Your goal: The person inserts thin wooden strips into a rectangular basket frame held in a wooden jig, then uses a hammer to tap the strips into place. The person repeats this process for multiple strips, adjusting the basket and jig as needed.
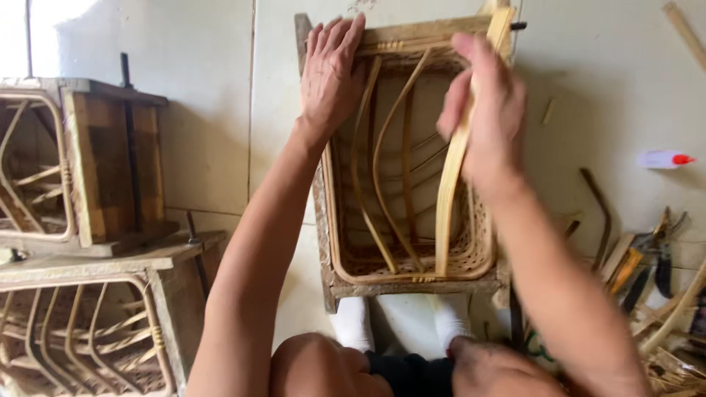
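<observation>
A flat bamboo strip [450, 184] is held upright inside a half-woven basket [412, 213], which is seated in a wooden frame [323, 242] standing on the pale floor [213, 147]. The strip runs from the near rim of the basket up to the frame's far right corner. It is judged to be light, springy and smooth-faced, stiff along its length yet able to be bowed, as the curved ribs [382, 169] beside it suggest; its edges may be sharp and it could crack if bent too tightly. It is best taken by its flat faces near the upper end, where leverage over the bend is greatest.

The right hand [485, 125] is wrapped around the upper part of the strip, its fingers [460, 103] closed on it, though motion blur hides the exact grip. The left hand [331, 73] is laid flat on the far left corner of the frame, fingers together and extended, gripping nothing.

The basket's woven floor and low wall are thin and are judged to be easily dented; the frame looks heavy and rigid.

Two similar frames with part-made baskets [81, 338] stand at the left on the floor. Hand tools [647, 257] and loose cane offcuts lie at the right, with a small white bottle with a red cap [664, 159] further off.
</observation>
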